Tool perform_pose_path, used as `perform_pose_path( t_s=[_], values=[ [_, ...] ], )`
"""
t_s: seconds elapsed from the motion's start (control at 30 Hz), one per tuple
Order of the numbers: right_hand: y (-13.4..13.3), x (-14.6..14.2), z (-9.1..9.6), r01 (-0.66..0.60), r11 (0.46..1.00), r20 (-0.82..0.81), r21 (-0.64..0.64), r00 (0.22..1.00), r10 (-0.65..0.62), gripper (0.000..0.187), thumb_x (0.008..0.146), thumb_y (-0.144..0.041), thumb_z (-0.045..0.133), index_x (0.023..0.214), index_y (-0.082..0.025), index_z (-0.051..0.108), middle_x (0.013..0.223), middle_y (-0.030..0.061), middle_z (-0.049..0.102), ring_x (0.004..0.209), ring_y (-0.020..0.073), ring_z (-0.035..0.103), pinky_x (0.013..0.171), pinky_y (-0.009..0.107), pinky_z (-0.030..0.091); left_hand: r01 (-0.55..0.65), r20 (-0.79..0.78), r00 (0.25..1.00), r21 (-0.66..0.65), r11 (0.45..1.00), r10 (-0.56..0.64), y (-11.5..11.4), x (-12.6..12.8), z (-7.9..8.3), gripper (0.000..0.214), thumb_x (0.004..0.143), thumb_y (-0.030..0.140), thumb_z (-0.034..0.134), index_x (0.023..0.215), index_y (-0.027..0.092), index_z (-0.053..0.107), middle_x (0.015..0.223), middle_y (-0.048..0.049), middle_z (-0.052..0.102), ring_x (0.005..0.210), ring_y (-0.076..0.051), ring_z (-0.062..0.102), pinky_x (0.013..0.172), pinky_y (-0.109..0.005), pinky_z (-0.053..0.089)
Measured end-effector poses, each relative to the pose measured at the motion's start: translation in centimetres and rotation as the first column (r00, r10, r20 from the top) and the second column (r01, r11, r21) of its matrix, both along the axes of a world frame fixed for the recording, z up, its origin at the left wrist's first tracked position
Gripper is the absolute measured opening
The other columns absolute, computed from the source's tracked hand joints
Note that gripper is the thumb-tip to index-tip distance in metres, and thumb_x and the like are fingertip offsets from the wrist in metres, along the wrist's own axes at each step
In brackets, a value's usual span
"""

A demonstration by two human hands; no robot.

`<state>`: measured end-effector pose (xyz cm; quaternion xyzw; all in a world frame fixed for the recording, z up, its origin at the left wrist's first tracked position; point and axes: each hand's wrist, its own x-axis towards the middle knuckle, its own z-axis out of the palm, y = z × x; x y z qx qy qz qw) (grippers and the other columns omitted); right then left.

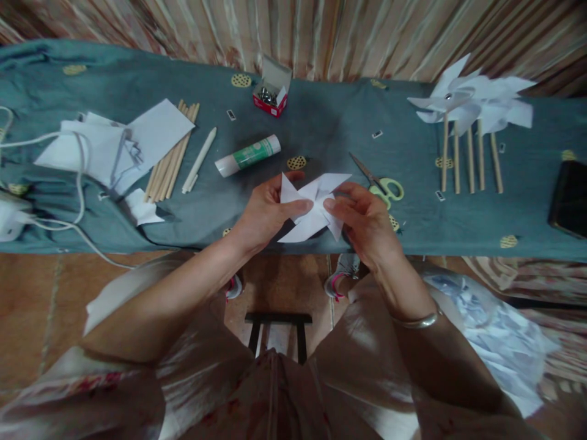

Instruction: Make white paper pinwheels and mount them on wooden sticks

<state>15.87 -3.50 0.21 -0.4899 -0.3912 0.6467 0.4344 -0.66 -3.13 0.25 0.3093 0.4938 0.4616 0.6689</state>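
Note:
A white paper pinwheel (316,211) is held between both hands above the front edge of the cloth-covered table. My left hand (270,208) pinches its left side, thumb pressed near the centre. From the other side my right hand (364,217) grips it, with thumb and fingers closed on the folded blades. Just behind the right hand lie scissors (385,186) with pale green handles. A glue stick (248,155) with a green label rests behind the left hand. Farther back stands an opened small red box (271,98) of shiny metal pieces.
Wooden sticks (172,159), a white pen (199,160) and paper sheets (160,131) lie at left, near a white cable (81,177). Finished pinwheels (477,101) on sticks lie at right, with a dark phone (568,198) beyond. A bag of paper scraps (486,324) is below the table.

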Motion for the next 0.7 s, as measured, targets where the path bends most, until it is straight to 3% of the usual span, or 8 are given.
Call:
perform_pose_path(
  t_s=[0.47,0.7],
  values=[
    [-0.12,-0.11,-0.8,-0.008,1.0,-0.005,-0.008,1.0,0.008,0.041,0.061,-0.032,0.086,0.095,-0.023,0.064,0.075,-0.003,0.073,0.064,0.0144,0.066,0.061,0.03,0.055,0.02,-0.04,0.999,0.025,1.0,-0.019,-0.27,0.11,0.13,0.042,0.06,0.01,0.081,0.098,0.021,0.069,0.073,0.0028,0.068,0.065,-0.013,0.058,0.061,-0.025,0.045],
    [-0.13,-0.25,-0.93,0.009,1.0,0.033,0.017,0.999,-0.01,0.037,0.065,-0.031,0.082,0.096,-0.024,0.064,0.076,-0.0023,0.072,0.065,0.0148,0.065,0.06,0.03,0.052,0.032,0.033,0.999,-0.01,0.999,-0.032,-0.44,0.21,0.03,0.04,0.061,0.008,0.079,0.098,0.02,0.068,0.077,0.0015,0.069,0.068,-0.014,0.062,0.064,-0.027,0.047]
  ],
)
